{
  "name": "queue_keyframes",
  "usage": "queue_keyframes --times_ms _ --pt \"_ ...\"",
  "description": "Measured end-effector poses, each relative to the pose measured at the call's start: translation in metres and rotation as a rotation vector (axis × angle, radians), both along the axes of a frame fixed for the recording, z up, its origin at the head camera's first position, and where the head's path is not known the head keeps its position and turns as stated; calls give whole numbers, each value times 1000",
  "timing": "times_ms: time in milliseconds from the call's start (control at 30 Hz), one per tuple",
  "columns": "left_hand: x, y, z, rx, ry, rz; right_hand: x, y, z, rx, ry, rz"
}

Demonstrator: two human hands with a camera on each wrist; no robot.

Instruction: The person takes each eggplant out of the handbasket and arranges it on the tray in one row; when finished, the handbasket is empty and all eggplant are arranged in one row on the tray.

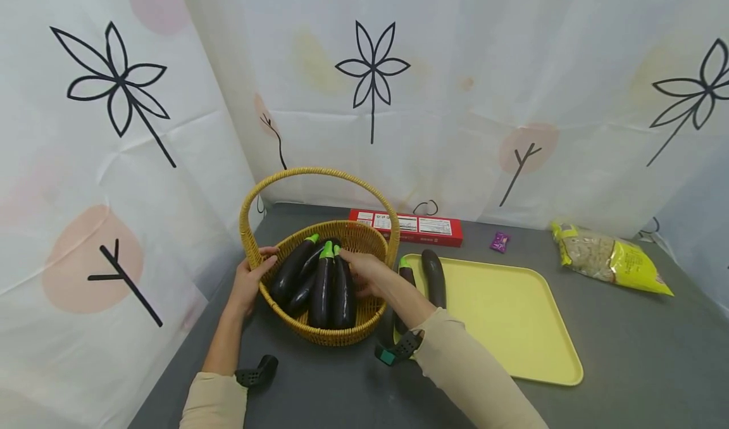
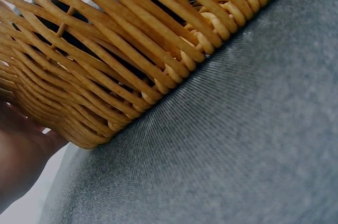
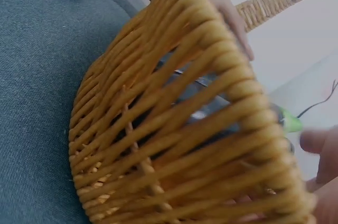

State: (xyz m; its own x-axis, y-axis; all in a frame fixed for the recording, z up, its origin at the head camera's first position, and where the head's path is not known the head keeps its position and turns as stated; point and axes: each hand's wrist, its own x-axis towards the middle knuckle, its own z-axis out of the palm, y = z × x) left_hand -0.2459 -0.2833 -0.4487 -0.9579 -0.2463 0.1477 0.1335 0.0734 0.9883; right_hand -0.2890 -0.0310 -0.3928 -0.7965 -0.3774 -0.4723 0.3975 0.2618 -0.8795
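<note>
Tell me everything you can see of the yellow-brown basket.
The basket is golden-brown and looks like wicker, with open-weave sides, a thick rim and one tall handle arching over it. It sits opening upward on the grey table, left of the yellow tray in the head view. Several dark eggplants with green stems are inside. The left hand holds its left rim; the right hand reaches inside.

Nothing can be read: beyond the fingers of the right hand (image 1: 369, 273), a red box (image 1: 414, 235) carries blurred print on white panels (image 1: 435, 226); farther right, a yellow bag (image 1: 617, 263) shows unclear marks
</note>
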Motion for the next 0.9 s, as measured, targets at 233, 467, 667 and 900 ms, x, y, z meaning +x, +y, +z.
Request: queue_keyframes --times_ms 233,467,667,900 --pt "0 -1 0 -3 6 -1 4 9 9 -9 61 125" --pt "-1 -1 -2 -1 10 -1 9 13 15 -10 160 139" --pt "0 -1 -2 6 5 5 7 18 21 -96 171 145" --pt "0 0 -1 3 6 0 14 25 28 -173 167 168"
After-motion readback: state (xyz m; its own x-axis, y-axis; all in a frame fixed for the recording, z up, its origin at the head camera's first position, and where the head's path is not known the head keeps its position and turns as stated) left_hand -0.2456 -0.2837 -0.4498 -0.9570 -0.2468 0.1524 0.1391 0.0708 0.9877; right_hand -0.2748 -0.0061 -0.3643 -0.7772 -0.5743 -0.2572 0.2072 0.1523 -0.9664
